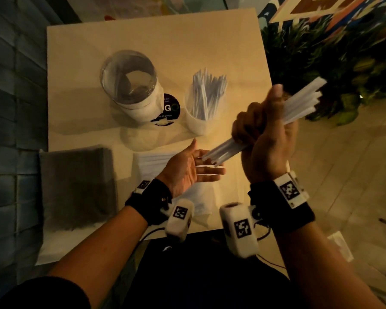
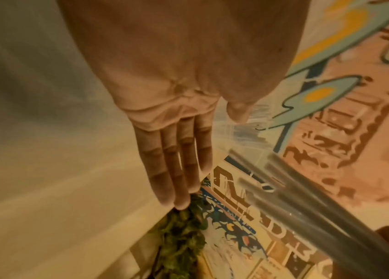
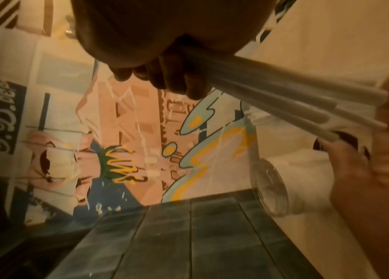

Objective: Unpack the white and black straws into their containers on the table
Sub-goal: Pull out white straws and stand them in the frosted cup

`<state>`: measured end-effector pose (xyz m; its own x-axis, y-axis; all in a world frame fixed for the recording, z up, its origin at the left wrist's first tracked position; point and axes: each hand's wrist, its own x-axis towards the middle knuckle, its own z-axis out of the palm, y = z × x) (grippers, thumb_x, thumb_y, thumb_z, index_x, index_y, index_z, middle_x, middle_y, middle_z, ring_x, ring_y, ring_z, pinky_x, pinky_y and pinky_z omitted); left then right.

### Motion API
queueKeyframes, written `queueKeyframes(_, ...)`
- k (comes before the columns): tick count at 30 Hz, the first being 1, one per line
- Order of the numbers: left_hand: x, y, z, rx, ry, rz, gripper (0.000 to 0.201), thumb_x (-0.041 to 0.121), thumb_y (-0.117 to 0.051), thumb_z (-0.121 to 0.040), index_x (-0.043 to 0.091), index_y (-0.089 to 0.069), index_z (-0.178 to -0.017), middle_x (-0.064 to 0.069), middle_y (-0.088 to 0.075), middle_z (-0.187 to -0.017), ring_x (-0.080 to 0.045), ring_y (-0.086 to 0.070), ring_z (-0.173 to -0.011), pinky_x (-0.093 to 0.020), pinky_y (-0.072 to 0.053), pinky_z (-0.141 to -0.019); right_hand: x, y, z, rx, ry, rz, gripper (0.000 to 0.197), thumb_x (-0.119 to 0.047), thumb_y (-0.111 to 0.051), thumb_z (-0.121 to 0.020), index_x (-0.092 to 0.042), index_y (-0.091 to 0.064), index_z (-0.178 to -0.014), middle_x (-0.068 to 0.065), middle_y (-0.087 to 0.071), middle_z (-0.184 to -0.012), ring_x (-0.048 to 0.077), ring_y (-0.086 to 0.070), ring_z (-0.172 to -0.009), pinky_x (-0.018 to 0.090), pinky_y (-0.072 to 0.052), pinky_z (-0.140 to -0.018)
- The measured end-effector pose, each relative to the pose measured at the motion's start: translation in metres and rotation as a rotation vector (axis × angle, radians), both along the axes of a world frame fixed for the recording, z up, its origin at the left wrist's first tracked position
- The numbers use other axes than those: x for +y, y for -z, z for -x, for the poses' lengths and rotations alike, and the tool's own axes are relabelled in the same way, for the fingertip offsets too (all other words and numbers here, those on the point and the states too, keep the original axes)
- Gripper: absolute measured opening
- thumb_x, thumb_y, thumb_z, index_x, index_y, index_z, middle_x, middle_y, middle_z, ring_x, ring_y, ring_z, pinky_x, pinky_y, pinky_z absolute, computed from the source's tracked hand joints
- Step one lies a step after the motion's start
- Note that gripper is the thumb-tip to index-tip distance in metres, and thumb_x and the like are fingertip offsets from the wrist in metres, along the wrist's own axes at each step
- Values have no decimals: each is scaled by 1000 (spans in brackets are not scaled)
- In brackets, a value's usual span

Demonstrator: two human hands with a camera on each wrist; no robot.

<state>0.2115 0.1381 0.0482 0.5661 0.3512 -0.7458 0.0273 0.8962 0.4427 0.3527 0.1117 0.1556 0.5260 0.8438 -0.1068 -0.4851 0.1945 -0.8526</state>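
Observation:
My right hand grips a bundle of white straws in its fist, tilted, above the table's right edge. The bundle's lower ends reach the straight fingers of my left hand, which is held flat, palm up. The right wrist view shows the straws fanning out of my fist toward that palm. In the left wrist view the straws are a grey blur beside my straight fingers. A white cup holds several white straws. A larger clear container stands left of it.
A dark pack of black straws lies at the table's front left. A white pack lies under my left hand. Green plants stand right of the table. A round black label sits between the containers.

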Motion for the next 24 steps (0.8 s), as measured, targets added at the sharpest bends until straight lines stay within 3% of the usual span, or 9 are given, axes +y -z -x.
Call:
queueKeyframes(2,-1,-3,-4,-31,-35,56,68,55,-24,-104,3,-57,-130,-25,-67,-121,-39,-68,-108,-48,-57,-88,0,3,13,-53,-85,-5,39,-20,-42,-102,-22,-46,-63,-6,-35,-50,13,-28,-40,25,-26,-44)
queueKeyframes(5,-4,-7,-8,-88,-47,42,64,46,-20,-107,22,-80,-99,-13,-73,-112,-31,-69,-105,-53,-49,-98,0,15,25,-134,-168,19,35,-20,-49,-99,-22,-48,-64,-6,-38,-51,15,-32,-41,28,-29,-46)
queueKeyframes(7,-6,-10,-8,-87,-32,26,69,36,-22,-109,22,-82,-78,-8,-75,-87,-22,-71,-79,-41,-56,-79,0,21,28,-179,-199,60,35,-24,-53,-96,-25,-52,-61,-6,-43,-51,17,-37,-41,30,-33,-49)
queueKeyframes(9,-7,-9,-6,-66,-51,30,67,27,-27,-108,17,-79,-66,-3,-67,-66,-14,-63,-57,-25,-51,-56,0,26,28,-185,-224,95,38,-23,-52,-98,-25,-52,-60,-5,-43,-50,18,-38,-41,31,-34,-50)
queueKeyframes(13,-5,-11,-6,15,-20,-22,38,22,-39,-105,8,-61,-77,-3,-57,-59,-11,-50,-49,-21,-37,-49,5,23,22,-87,-250,111,39,-16,-47,-99,-18,-39,-62,-7,-33,-49,12,-28,-40,24,-27,-45)
queueKeyframes(17,7,-23,-6,159,169,-301,39,32,-42,-105,6,-62,-83,-9,-61,-67,-15,-53,-53,-24,-41,-49,24,5,-8,-14,-168,55,38,-20,-43,-102,-21,-42,-65,-6,-29,-51,12,-21,-42,26,-19,-43)
queueKeyframes(19,18,-26,-7,259,147,-473,35,28,-48,-104,7,-64,-82,-8,-64,-67,-15,-57,-51,-27,-46,-53,40,-5,-24,-28,-93,10,37,-21,-43,-103,-20,-39,-66,-5,-27,-51,12,-19,-42,26,-17,-44)
queueKeyframes(21,32,-23,-9,406,123,-714,27,29,-56,-101,10,-64,-83,-3,-66,-72,-11,-59,-53,-26,-48,-58,58,-10,-35,-64,-36,-21,37,-20,-44,-103,-21,-41,-66,-6,-30,-50,11,-22,-41,27,-18,-45)
queueKeyframes(24,52,-12,-11,612,225,-1192,20,34,-61,-97,14,-62,-99,2,-62,-99,-7,-56,-68,-18,-45,-67,81,-4,-42,-169,-10,-18,35,-18,-45,-103,-21,-45,-68,-8,-36,-52,11,-28,-43,27,-23,-46)
